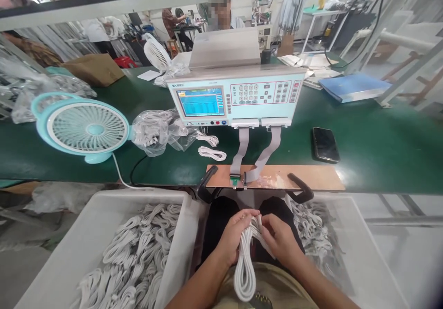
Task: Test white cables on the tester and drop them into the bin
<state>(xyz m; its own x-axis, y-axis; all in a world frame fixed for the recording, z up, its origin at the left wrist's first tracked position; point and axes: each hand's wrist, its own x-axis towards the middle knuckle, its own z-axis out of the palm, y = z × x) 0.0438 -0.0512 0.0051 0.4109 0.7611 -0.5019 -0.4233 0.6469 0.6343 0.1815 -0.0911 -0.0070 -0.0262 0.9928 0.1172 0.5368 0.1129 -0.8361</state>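
Note:
Above my lap, my left hand [236, 236] is closed around a coiled white cable [245, 272], whose loop hangs down toward my shirt. On the other side of the same coil, my right hand [277, 236] holds its upper end, the fingertips of both hands nearly meeting. Just beyond, a wooden board [311, 176] lies at the table edge with small green connectors [235, 180] on it. Grey ribbon cables [268, 154] run from them up to a tester [235, 94] with a lit blue screen.
White bins of coiled cables stand at left [178, 216] and right [367, 240]. Black clamps [207, 182] grip the board. On the green table [166, 168] are a light blue fan [83, 127], bagged cables [150, 131], two loose coils [212, 153], a phone [326, 145] and a blue folder [355, 87].

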